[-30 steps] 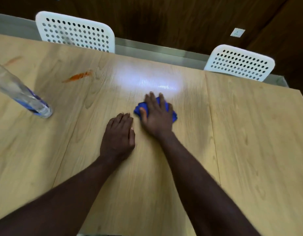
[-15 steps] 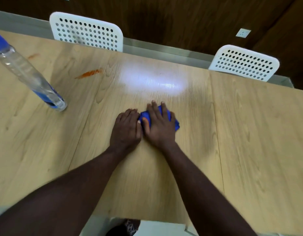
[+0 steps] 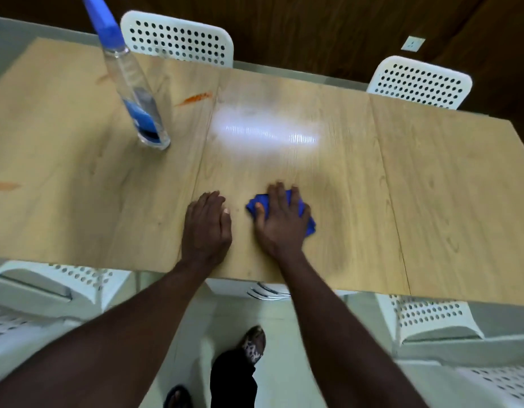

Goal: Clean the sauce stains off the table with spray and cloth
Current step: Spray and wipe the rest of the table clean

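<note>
Right fingers: straight and close together, pressed flat on the blue cloth, thumb lying along its left edge
Right hand: palm down on the cloth near the front edge of the table, in the middle panel
Blue cloth: bunched under the right palm, showing only at the left and right of the hand
Left fingers: straight and together, flat on bare wood, holding nothing
Left hand: just beside the right hand, apart from the cloth, likely bracing
Near stain: orange smear at the left border of the view, well apart from both hands
Spray bottle: clear with a blue top, standing on its base on the left panel, untouched
Far streak: orange, long axis running left to right and rising a little to the right, just beyond and right of the bottle's base
Faint mark: pale orange, farther left, behind the bottle
Key relation: every stain lies left of the cloth; the far streak is ahead and left of the right fingers, and the left hand sits nearer to it than the cloth hand does
Judgement: a wipe of the streak would probably run along its length, with the bottle close enough to be knocked
</note>
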